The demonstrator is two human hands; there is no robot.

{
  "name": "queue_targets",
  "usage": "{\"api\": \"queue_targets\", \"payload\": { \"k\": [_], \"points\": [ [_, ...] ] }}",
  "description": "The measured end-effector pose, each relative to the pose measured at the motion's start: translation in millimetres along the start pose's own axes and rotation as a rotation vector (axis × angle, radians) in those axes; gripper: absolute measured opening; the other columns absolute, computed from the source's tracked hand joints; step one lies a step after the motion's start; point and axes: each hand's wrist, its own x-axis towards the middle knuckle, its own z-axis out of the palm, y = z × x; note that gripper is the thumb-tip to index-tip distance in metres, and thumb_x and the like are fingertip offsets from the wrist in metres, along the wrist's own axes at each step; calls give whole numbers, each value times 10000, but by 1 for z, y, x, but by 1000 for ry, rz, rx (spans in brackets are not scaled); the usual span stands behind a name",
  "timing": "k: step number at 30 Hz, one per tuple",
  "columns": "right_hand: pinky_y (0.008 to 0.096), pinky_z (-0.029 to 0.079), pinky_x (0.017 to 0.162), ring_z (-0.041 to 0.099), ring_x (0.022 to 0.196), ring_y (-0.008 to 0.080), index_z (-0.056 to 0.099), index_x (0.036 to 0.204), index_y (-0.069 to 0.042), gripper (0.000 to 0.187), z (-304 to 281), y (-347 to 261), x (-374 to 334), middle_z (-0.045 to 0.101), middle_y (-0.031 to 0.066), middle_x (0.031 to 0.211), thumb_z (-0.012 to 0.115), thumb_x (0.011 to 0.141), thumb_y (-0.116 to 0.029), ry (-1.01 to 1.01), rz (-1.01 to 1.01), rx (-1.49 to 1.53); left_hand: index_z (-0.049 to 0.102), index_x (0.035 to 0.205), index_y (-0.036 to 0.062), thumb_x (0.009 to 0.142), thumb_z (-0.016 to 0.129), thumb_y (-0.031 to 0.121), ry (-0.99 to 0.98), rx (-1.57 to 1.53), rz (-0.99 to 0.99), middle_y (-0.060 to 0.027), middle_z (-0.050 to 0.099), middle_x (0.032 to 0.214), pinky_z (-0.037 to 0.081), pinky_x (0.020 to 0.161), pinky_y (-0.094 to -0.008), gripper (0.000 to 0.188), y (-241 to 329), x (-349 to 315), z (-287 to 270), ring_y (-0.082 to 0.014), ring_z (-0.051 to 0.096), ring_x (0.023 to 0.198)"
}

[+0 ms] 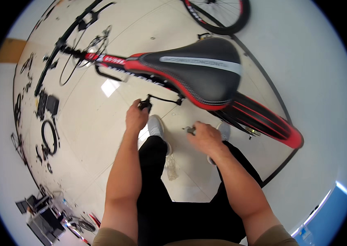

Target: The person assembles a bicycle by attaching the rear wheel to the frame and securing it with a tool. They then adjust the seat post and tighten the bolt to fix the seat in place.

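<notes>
In front of me stands a bicycle whose black and red saddle [198, 76] has a grey stripe across it. My left hand [136, 118] is closed around a black pedal [145, 104] at the end of a dark crank arm [165, 99]. Nearer and to the right, my right hand [207, 137] is closed on a small grey metal tool [190, 130] that sticks out past the fingers. Most of that tool is hidden, so its exact kind does not show. It is apart from the pedal. The black and red rear mudguard [263, 119] extends to the right.
The handlebar [49, 61] and loose cables reach far left. A separate wheel [243, 18] lies at the top. A crumpled clear plastic bottle [171, 167] lies between my legs. Scattered parts, including a black ring [49, 137], and dark chairs [44, 223] are on the left.
</notes>
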Motion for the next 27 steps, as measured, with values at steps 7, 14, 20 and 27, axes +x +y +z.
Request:
{"api": "queue_targets", "payload": {
  "k": [7,14,20,27],
  "points": [
    [479,558,843,721,949,381,683,1003,12,297,-3,0,-6,739,210,967,641,849,-238,-19,-95,63,628,1235,-5,886,656,182,-259,-445,-421,-62,637,877,522,685,-337,397,-19,4,16,-188,598,739],
    [472,570,810,732,890,372,690,997,18,260,-2,-5,-10,743,205,934,625,836,-175,-26,-132,128,646,1076,-72,903,629,158,-85,-291,-357,-143,668,847,495,748,-407,288,-48,18,49,-258,623,789],
    [495,556,809,720,879,392,666,988,35,285,2,-1,-6,732,226,908,631,843,-207,-37,-142,160,652,1019,-57,909,634,151,-170,-310,-391,-113,659,800,509,623,-346,237,-29,7,31,-194,619,664],
    [457,577,781,738,841,369,711,965,26,243,-1,-2,-9,746,204,872,598,791,-101,20,-161,153,687,975,-56,882,703,193,-399,-403,-363,-111,708,856,529,630,-322,266,34,-28,-9,-191,698,752]
  ]
}}
